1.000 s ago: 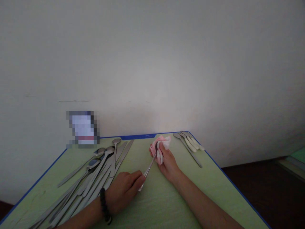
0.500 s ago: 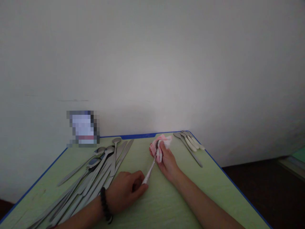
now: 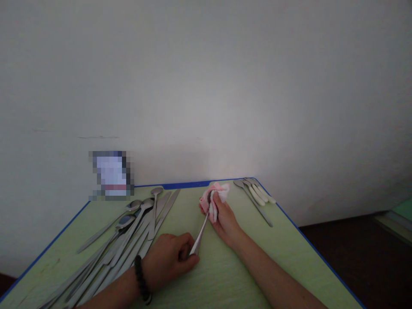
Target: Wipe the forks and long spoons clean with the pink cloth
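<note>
My left hand [image 3: 169, 257] is closed on the handle end of a metal spoon [image 3: 201, 235], pinching it between thumb and fingers. The spoon slants away from me, and its bowl is mostly hidden inside a pink and white cloth [image 3: 222, 189]. My right hand [image 3: 227, 224] is closed around this cloth, pressing it about the bowl with the thumb on top. Left of my hands lies a loose pile of cutlery, with several spoons [image 3: 147, 203] and long table knives [image 3: 170, 209]. My left wrist wears a dark beaded bracelet.
At the far right of the green, blue-edged table [image 3: 244, 274] lie a metal spoon [image 3: 257, 198] and several pieces with white handles [image 3: 259, 196]. A blurred-out, screen-like object [image 3: 112, 174] stands at the back left against the wall [image 3: 206, 94].
My right hand and the cloth have shifted slightly left. The spoon's handle end has dipped a little toward me in my left hand. The cutlery on the table lies as before.
</note>
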Demonstrator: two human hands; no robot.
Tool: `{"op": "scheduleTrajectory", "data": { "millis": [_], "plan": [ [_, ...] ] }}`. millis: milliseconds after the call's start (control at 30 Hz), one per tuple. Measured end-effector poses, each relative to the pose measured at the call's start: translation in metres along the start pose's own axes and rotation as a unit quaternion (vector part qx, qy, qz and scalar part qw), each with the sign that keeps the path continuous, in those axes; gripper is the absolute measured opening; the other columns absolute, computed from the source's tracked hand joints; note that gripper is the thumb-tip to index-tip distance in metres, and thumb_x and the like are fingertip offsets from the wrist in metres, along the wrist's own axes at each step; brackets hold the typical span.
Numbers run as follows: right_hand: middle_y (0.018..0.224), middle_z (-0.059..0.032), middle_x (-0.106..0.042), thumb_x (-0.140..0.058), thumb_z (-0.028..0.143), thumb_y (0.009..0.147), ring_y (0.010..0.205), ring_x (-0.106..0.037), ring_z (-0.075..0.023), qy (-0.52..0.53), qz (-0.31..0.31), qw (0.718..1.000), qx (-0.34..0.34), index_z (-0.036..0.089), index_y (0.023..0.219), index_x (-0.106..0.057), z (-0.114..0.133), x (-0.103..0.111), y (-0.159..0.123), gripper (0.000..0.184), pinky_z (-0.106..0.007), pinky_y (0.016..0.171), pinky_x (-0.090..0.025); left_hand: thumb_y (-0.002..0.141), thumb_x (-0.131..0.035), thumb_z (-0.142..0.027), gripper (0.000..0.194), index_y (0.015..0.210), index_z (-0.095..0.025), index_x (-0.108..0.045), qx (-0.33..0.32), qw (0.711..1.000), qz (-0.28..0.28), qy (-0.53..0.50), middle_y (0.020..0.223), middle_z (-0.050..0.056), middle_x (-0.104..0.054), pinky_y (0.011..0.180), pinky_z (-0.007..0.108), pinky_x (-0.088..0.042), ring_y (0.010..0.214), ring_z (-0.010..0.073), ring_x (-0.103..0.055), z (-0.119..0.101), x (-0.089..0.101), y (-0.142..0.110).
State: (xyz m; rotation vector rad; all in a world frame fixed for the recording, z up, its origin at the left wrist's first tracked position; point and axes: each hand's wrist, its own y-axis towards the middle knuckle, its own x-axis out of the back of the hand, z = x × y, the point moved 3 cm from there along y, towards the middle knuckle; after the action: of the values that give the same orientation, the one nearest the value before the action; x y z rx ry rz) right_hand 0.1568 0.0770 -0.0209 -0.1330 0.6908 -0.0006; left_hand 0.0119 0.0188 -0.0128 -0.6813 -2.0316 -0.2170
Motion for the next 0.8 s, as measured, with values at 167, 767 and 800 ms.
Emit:
{"op": "scheduleTrajectory", "data": {
  "millis": [167,767,800],
  "plan": [
    [0.071,-0.0018,-0.065,-0.067,0.051,0.065,0.063,-0.057,-0.0134,-0.010,0.013,1.000,0.001,0.017,0.078,-0.060,-0.0004,-0.0006,0.0004,0.036,-0.026,0.061,-0.044,0.075,-0.053,-0.033,0.013,0.075,-0.020,-0.053,0.004,1.000,-0.018,0.012,0.054,-0.008,-0.049,0.051,0.018,-0.027,0.051,0.0095,-0.046,0.0002,0.0005,-0.0001],
    [0.069,-0.0019,-0.065,-0.069,0.043,0.065,0.059,-0.054,-0.0114,-0.037,0.021,0.999,-0.010,0.016,0.079,-0.059,-0.0003,-0.0021,-0.0034,0.032,-0.025,0.060,-0.043,0.078,-0.048,-0.029,0.009,0.076,-0.020,-0.051,-0.002,1.000,-0.021,0.018,0.054,-0.008,-0.049,0.051,0.019,-0.027,0.051,0.0105,-0.047,-0.0011,0.0013,-0.0010],
    [0.069,-0.0018,-0.064,-0.069,0.042,0.065,0.059,-0.054,-0.0113,-0.039,0.023,0.999,-0.007,0.016,0.079,-0.059,-0.0004,-0.0020,-0.0034,0.031,-0.025,0.060,-0.042,0.078,-0.048,-0.029,0.009,0.076,-0.020,-0.050,-0.002,1.000,-0.020,0.017,0.054,-0.008,-0.049,0.051,0.019,-0.027,0.051,0.0105,-0.047,-0.0009,0.0010,-0.0011]
  ]
}}
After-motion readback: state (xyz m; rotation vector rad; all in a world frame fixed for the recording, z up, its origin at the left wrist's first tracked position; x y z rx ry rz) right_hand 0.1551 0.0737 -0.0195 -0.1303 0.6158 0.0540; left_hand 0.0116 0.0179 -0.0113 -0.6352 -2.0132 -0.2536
